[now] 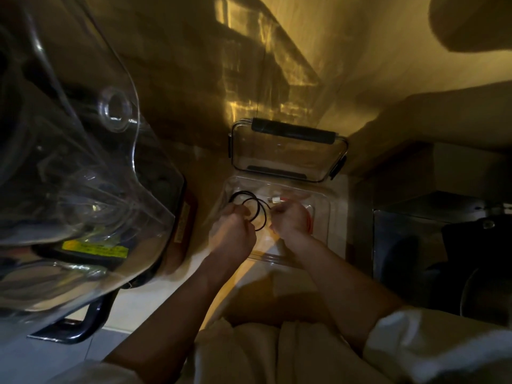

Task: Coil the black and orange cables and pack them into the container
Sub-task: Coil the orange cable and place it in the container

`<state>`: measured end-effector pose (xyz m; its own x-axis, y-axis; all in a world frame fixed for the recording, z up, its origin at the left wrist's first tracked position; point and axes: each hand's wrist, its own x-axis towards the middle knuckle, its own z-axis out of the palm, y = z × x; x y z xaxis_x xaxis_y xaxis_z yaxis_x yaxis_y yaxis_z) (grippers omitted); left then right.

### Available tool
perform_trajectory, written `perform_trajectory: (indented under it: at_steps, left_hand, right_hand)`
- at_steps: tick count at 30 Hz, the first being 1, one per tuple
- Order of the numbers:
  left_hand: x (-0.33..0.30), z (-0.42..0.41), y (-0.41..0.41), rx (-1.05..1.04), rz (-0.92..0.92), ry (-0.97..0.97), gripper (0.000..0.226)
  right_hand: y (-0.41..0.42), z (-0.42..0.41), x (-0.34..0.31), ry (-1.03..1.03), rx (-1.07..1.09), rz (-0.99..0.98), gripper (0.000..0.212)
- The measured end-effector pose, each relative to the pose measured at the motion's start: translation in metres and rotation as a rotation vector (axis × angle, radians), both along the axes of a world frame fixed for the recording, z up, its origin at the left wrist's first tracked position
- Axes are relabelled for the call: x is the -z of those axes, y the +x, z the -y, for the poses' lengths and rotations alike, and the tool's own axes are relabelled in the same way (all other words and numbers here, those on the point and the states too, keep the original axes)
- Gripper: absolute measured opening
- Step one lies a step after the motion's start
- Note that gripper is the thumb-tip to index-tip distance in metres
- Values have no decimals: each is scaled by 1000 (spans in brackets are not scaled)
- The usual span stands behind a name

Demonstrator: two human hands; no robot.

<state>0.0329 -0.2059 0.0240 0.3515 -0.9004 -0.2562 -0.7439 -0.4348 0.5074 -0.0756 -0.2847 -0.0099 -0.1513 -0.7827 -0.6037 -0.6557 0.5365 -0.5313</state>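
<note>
Both hands, the left hand (235,225) and right hand (288,217), are gripping the black cable (253,210), looping it above the open container (321,217) for compact packing.

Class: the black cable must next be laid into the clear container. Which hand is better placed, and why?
Left. The left hand grips the coiled black cable above the container; the right hand is by the orange cable.
</note>
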Motion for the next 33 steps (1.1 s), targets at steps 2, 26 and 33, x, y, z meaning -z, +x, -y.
perform_trajectory:
  at_steps: [2,26,33]
  left_hand:
    - [-2,0,1,-1,8,-23,30]
    - [18,8,4,-44,-183,216,45]
    - [20,11,7,-11,-213,202,40]
  right_hand:
    - [2,1,5,37,53,18,17]
    - [24,19,35,404,160,279,24]
    - [34,20,23,365,77,221,17]
